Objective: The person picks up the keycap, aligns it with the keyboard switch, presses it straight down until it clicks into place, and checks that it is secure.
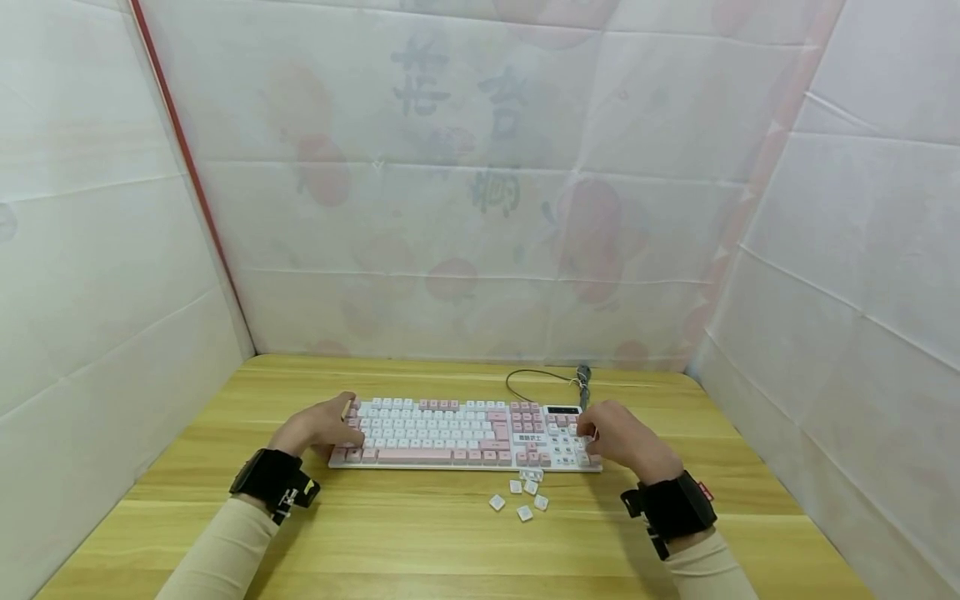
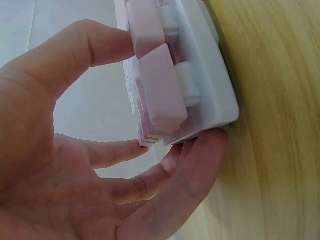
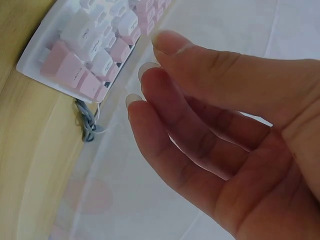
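1. Head view: the long pink-and-white plastic keyboard (image 1: pixel 427 433) sits in front of you on the yellow wood-grain tabletop (image 1: pixel 405 542), with its bundled grey cable (image 1: pixel 583 385) behind its right end.
2. The keyboard's main letter block looks complete: rows of white caps, with pink ones around them, fill it.
3. The white-and-pink number pad (image 1: pixel 564 446) at the keyboard's right end looks only part-capped; bare switches show among the caps, while the pink Enter keycap (image 3: pixel 65 65) is seated.
4. Several small square white plastic keycaps (image 1: pixel 525 514) lie loose in front of the keyboard, right of its middle, so those are off the board. You can't tell from this whether caps are being fitted or removed.
5. Your left hand (image 1: pixel 322 423) steadies the keyboard's left end: the thumb presses a pink keycap (image 2: pixel 145 30), and the bent fingers brace against the keyboard's edge.
6. Your right hand (image 1: pixel 618 435) is at the keyboard's number pad, fingers bent, thumb close to the fingertips. No cap shows between them, but one finger is partly hidden, so you can't tell whether it pinches anything.
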A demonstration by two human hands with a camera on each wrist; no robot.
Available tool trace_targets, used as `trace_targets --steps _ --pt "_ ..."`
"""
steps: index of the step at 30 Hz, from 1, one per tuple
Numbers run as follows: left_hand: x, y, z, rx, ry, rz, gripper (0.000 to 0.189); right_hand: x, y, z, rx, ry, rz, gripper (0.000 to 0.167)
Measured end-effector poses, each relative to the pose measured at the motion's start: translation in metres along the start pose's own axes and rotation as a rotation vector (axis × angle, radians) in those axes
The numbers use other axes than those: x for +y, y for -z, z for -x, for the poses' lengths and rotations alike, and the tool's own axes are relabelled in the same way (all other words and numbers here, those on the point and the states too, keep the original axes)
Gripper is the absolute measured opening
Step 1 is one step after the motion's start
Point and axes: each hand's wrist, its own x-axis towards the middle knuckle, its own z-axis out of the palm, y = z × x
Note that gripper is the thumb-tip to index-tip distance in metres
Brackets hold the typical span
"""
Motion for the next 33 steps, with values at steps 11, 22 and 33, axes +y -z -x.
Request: trace_targets --steps 11,22,33 --pt "0.000 -0.001 0.001 -0.001 -0.012 0.007 0.104 -0.003 0.001 -0.005 0.013 0.003 -0.010 0.018" --pt "0.000 0.001 0.002 -0.001 -0.013 0.015 0.104 -0.004 0.004 -0.008 0.026 -0.046 -0.019 0.020" --pt "0.000 -0.001 0.001 -0.001 -0.018 0.027 0.104 0.003 0.002 -0.020 0.059 -0.040 0.011 0.016"
